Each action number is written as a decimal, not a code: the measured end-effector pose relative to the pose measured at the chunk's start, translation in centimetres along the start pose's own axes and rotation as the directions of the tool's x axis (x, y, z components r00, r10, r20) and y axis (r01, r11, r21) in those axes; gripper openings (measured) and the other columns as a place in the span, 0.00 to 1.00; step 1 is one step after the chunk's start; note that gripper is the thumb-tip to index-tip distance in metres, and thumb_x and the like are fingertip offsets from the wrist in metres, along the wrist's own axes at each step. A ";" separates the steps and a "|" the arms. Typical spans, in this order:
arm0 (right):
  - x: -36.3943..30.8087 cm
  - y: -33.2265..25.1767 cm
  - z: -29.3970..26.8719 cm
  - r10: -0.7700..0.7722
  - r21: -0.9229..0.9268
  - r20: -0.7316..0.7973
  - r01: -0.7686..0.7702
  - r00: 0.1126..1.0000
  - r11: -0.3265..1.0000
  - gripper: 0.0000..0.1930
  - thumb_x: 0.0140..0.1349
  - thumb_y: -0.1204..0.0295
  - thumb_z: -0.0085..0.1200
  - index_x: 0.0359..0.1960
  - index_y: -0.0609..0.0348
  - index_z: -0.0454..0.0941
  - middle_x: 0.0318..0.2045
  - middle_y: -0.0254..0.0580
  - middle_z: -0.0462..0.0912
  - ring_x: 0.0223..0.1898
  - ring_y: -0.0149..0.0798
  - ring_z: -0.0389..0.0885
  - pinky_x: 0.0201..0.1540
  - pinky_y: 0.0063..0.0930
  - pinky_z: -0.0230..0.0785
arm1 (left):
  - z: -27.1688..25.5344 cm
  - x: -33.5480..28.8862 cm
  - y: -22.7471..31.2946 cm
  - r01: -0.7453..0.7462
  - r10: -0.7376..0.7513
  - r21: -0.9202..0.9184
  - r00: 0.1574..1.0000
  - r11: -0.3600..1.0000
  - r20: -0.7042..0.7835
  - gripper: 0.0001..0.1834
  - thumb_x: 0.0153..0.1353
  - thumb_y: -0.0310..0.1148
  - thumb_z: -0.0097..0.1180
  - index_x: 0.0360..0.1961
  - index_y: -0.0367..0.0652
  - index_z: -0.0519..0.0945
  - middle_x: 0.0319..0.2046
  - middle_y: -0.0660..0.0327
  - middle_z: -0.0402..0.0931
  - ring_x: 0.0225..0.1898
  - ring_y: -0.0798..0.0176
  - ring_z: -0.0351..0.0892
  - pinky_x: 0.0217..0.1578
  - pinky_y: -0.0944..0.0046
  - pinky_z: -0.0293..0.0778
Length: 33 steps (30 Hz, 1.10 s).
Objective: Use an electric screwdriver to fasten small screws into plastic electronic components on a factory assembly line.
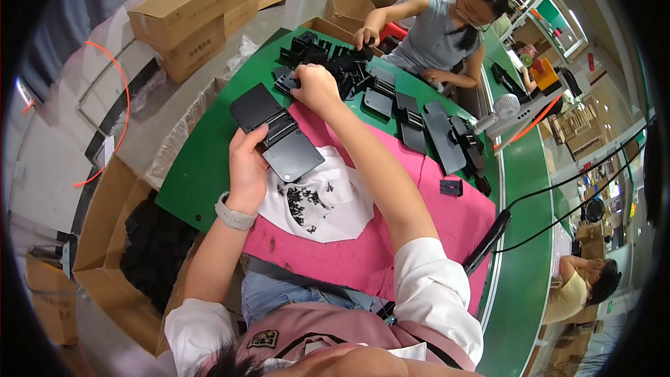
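Note:
My left hand (pixel 249 171) is closed on the edge of a black hinged plastic bracket (pixel 293 157), two flat panels joined by a ribbed middle. It is held tilted above a white cloth (pixel 342 213) strewn with small black parts (pixel 301 204). Farther off, my right hand (pixel 315 89) reaches to the near side of a heap of black plastic pieces (pixel 345 70). Its fingers are bent around a small black plastic piece (pixel 285 82), mostly covered by the hand. A pink mat (pixel 349 262) lies under the cloth.
More black brackets (pixel 443 136) line the right of the green table (pixel 202 160). A black-handled tool with a cable (pixel 488 241) lies at the mat's right edge. Across the table, a co-worker's hand (pixel 366 37) touches the heap. A cardboard box (pixel 105 244) of black pieces stands at lower left.

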State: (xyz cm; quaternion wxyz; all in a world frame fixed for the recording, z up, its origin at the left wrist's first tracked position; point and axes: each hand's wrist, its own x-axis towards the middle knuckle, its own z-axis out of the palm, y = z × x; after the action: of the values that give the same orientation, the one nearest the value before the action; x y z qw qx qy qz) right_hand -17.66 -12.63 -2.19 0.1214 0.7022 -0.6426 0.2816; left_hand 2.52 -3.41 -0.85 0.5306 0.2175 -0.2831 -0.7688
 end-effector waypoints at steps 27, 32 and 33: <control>-1.4 -0.3 -3.3 -0.477 0.218 0.239 0.432 0.846 0.875 0.17 0.43 0.77 0.58 0.39 0.51 0.82 0.38 0.32 0.77 0.43 0.38 0.74 0.44 0.31 0.73 | -1.7 0.9 -0.6 0.079 -0.088 -0.089 0.991 0.993 -0.096 0.08 0.60 0.29 0.50 0.41 0.44 0.74 0.39 0.62 0.77 0.41 0.66 0.77 0.43 0.64 0.73; -0.4 -2.0 -3.1 -0.596 0.211 0.316 0.558 0.738 0.803 0.12 0.40 0.76 0.57 0.32 0.54 0.80 0.34 0.34 0.79 0.43 0.40 0.75 0.42 0.33 0.73 | -1.8 0.7 -0.6 0.080 -0.089 -0.075 0.988 0.994 -0.123 0.10 0.61 0.28 0.49 0.44 0.43 0.73 0.42 0.62 0.76 0.43 0.66 0.76 0.45 0.64 0.72; -0.4 -2.3 -3.1 -0.589 0.135 0.377 0.586 0.715 0.799 0.11 0.40 0.75 0.57 0.29 0.54 0.79 0.32 0.34 0.80 0.44 0.40 0.76 0.41 0.34 0.73 | -1.6 0.6 -0.5 0.078 -0.086 -0.071 0.989 0.994 -0.119 0.10 0.61 0.28 0.49 0.44 0.43 0.73 0.42 0.62 0.76 0.43 0.66 0.76 0.45 0.64 0.72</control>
State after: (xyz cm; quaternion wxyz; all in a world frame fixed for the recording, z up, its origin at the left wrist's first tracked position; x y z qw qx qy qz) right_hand -16.23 -10.33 0.58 0.0683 0.9120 -0.3964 0.0803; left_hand 2.97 -4.19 -2.36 0.5217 0.2580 -0.2154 -0.7842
